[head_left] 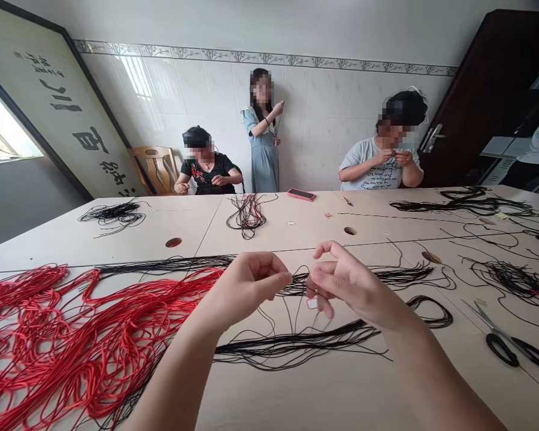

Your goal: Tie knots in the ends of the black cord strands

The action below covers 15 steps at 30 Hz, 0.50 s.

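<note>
My left hand (247, 284) is curled, with thumb and fingers pinched on a thin black cord (296, 308) that loops down between the hands. My right hand (348, 281) faces it a few centimetres away, thumb and finger pinched on the same cord, index finger raised. Both hover above the pale table (296, 389). Below them lies a long bundle of black cords (296, 344). A big tangle of red cords (72, 335) spreads over the table to the left of my left forearm.
Black-handled scissors (512, 344) lie at the right. More black cord piles (467, 205) and a mixed red-black bundle (248, 215) lie further back, with a pink phone (301, 194). Three people work at the far side; a wooden chair (155, 167) stands behind.
</note>
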Available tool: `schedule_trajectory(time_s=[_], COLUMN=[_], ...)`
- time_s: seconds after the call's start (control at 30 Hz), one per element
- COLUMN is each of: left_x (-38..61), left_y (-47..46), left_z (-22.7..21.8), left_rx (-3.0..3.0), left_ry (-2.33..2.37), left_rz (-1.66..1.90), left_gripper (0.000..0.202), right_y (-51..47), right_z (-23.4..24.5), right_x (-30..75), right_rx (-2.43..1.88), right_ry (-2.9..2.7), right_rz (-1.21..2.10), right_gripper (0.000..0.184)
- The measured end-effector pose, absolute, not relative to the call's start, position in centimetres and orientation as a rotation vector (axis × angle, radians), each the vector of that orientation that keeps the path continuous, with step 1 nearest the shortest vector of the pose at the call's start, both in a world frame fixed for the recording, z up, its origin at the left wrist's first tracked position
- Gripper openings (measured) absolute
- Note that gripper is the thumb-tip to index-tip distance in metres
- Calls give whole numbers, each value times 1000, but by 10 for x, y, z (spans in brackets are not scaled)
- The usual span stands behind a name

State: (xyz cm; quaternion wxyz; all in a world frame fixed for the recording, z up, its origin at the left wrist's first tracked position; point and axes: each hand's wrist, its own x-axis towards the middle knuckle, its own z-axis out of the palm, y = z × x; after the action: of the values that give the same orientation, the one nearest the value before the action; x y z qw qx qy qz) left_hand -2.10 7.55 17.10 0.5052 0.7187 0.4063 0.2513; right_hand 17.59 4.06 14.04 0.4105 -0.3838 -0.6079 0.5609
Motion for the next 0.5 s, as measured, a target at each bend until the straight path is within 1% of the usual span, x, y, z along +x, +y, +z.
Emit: schedule_trajectory(time_s=[0.1,0.2,0.27,0.4,0.5], left_x=[-24,-24,-23,-22,-23], left_y=[76,75,74,73,76], left_z=[171,172,172,173,173], left_rx=[1715,1692,1686,1660,1650], left_ry=[1044,1061,1043,1017,1047], left_rz=[644,647,635,616,644], left_gripper=[20,20,20,22,23], right_y=[37,35,37,43,46], right_z=[144,146,144,132,126], right_x=[187,190,185,166,160], right_rx=[-1063,-1207,-1250,-1200,-1211], right_ry=[-1764,-1960,-1957,-1901,-1913], right_rz=[1215,881,689,555,480], right_gripper=[22,22,18,21,12])
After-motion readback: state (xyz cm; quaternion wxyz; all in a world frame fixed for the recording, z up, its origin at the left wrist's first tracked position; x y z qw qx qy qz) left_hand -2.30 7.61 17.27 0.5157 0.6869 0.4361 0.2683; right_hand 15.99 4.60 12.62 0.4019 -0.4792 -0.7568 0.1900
